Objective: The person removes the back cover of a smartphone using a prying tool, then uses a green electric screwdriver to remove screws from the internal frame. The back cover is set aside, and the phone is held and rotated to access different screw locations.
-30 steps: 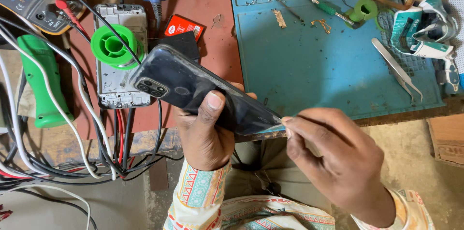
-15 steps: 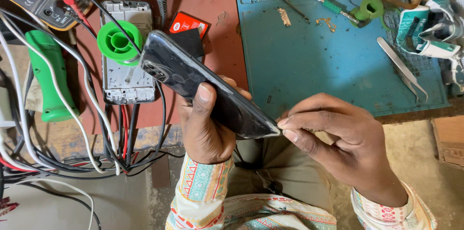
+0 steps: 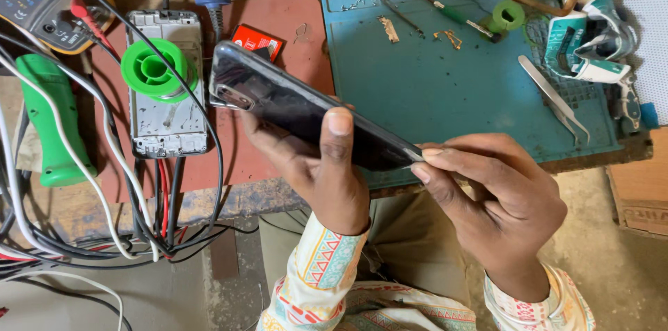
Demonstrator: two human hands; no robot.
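Black phone (image 3: 299, 112) gripped in left hand (image 3: 316, 171) over the bench (image 3: 292, 39), long side slanting down-right. Right hand (image 3: 497, 202) pinching its lower corner (fingers tight together).

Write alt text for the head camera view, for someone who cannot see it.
A person's left hand holds a dark phone edge-up over a cluttered repair bench while the right hand pinches its lower end. Behind lie a blue work mat with tweezers, a green spool on a bare phone frame, and tangled cables.
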